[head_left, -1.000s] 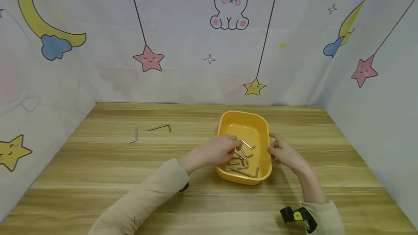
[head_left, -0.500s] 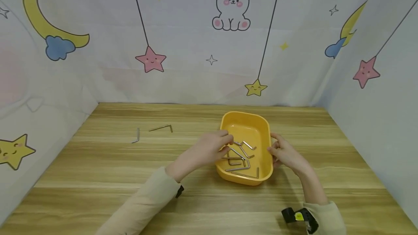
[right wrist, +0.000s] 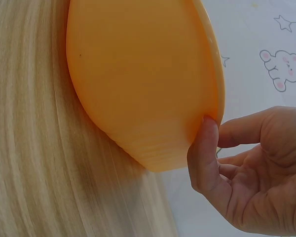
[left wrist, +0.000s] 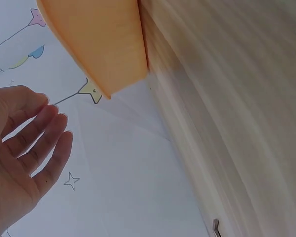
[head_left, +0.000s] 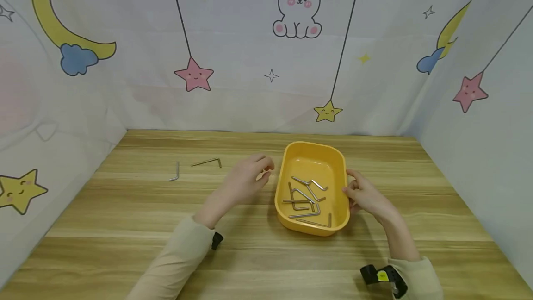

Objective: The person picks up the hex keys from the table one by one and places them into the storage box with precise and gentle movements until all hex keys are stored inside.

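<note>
A yellow plastic bin (head_left: 287,222) stands on the wooden table, with several L-shaped hex keys (head_left: 305,214) lying loosely in its nearer half. My right hand (head_left: 366,197) pinches the bin's right rim between thumb and index finger, as the right wrist view shows. Off to the bin's left, my left hand (head_left: 245,175) hovers over the table. Its fingers are relaxed and slightly bent, with nothing between them in the left wrist view. Two more hex keys lie on the table at the back left, a silver one (head_left: 177,171) and a brass-toned one (head_left: 206,162).
The wooden table (head_left: 250,263) runs back to a white cloth backdrop (head_left: 233,105) printed with stars, moons and a rabbit. Cloth walls also rise along the left and right sides. A black strap device (head_left: 383,276) sits at the right wrist.
My left hand has come up out of the bin and moved left, past its rim, to the open table. The right hand has stayed at the bin's rim.
</note>
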The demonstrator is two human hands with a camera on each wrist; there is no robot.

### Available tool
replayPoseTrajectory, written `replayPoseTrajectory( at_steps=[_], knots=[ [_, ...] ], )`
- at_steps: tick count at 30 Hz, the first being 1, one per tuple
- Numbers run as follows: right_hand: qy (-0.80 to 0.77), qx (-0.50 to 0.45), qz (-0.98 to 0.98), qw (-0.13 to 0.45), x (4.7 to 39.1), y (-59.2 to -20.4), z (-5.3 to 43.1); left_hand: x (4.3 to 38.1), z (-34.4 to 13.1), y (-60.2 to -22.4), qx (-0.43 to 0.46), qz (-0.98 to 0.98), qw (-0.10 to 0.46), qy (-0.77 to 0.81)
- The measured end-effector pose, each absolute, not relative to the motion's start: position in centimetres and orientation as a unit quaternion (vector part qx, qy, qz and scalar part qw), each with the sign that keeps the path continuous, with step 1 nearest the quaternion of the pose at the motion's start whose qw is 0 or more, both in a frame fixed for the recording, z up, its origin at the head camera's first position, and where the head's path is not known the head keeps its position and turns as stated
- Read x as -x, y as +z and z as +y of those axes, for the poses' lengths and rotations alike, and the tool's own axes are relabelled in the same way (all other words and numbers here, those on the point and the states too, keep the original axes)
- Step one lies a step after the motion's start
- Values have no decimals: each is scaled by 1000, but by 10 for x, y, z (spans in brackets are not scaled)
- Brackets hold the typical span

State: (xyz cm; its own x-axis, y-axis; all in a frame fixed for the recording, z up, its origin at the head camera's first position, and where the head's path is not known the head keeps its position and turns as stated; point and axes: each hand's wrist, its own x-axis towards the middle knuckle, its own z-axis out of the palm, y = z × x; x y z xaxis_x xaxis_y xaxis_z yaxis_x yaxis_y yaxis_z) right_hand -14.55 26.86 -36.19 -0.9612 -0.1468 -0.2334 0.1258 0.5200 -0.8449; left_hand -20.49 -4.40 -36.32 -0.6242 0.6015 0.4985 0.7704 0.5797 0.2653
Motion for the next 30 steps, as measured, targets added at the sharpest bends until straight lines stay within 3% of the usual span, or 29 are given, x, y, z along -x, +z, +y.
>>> replayPoseTrajectory(
  at_steps=[14,30],
  knots=[
    [-486,-2,863,139,144,-363,272,232,-86,-369,307,-919,135,-210],
    [-485,6,862,144,146,-364,269,254,-128,-378,276,-943,89,-164]
  ],
)
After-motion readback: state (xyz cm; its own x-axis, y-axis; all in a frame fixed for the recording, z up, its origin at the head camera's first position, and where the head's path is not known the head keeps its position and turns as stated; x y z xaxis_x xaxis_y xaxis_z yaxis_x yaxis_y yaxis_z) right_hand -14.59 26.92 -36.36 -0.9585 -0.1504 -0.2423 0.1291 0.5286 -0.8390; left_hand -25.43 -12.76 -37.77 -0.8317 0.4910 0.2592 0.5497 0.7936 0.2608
